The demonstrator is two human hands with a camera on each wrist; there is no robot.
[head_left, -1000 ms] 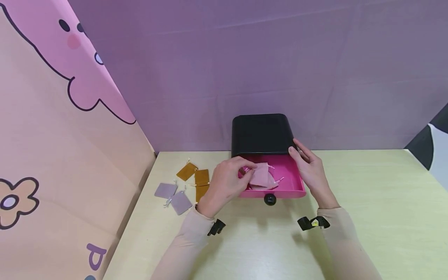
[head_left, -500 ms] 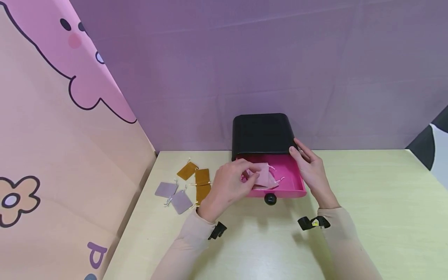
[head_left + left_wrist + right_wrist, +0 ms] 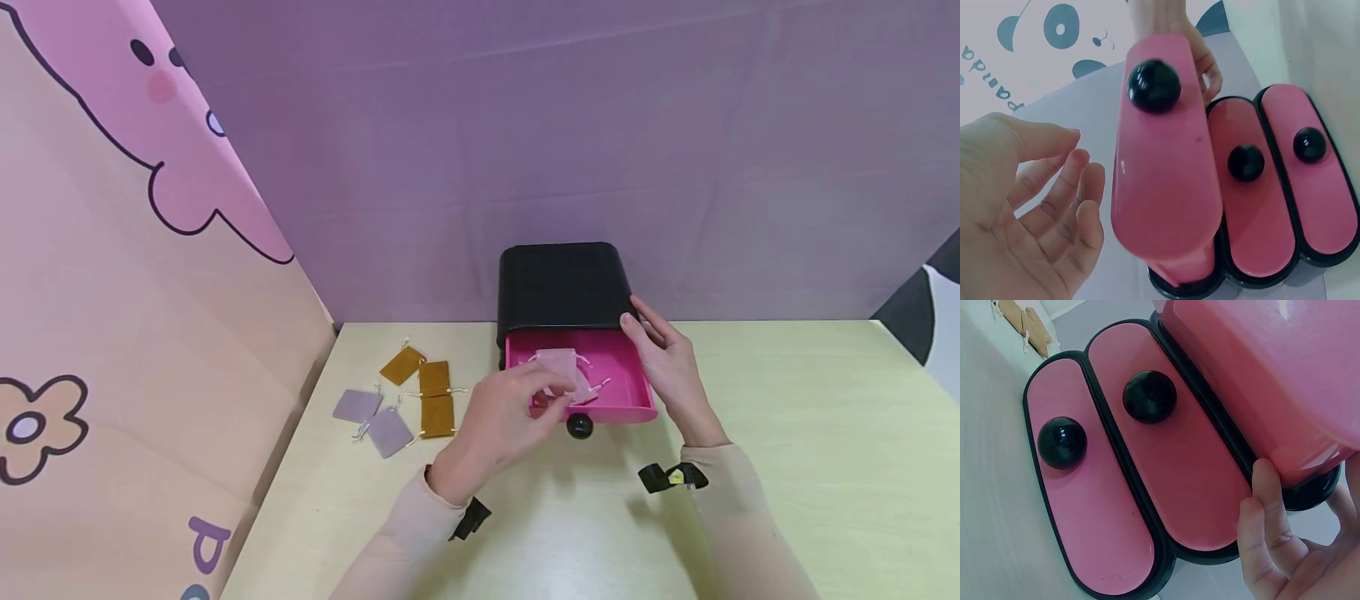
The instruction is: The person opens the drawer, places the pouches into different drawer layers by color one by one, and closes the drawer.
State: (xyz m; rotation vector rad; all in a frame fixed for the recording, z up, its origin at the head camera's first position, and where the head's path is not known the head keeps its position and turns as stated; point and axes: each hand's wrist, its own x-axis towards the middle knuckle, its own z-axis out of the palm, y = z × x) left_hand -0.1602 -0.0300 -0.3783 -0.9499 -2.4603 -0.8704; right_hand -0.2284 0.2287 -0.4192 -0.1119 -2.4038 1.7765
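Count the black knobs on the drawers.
3: a knob on the open top drawer, a second knob on the closed middle drawer, a third knob on the closed bottom drawer.

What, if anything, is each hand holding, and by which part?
Right hand: the black cabinet, by its upper right side, near the front. Left hand: nothing visible.

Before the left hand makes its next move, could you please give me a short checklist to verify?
1. Top drawer pulled out: ok.
2. Pale pink drawstring pouches inside it: ok; exact count cannot tell, partly covered.
3. Left hand free: ok, no pouch visible in it.
4. Right hand against the black drawer cabinet: ok.
5. Middle drawer and bottom drawer closed: ok.
6. Left hand away from the top drawer's front: not ok.
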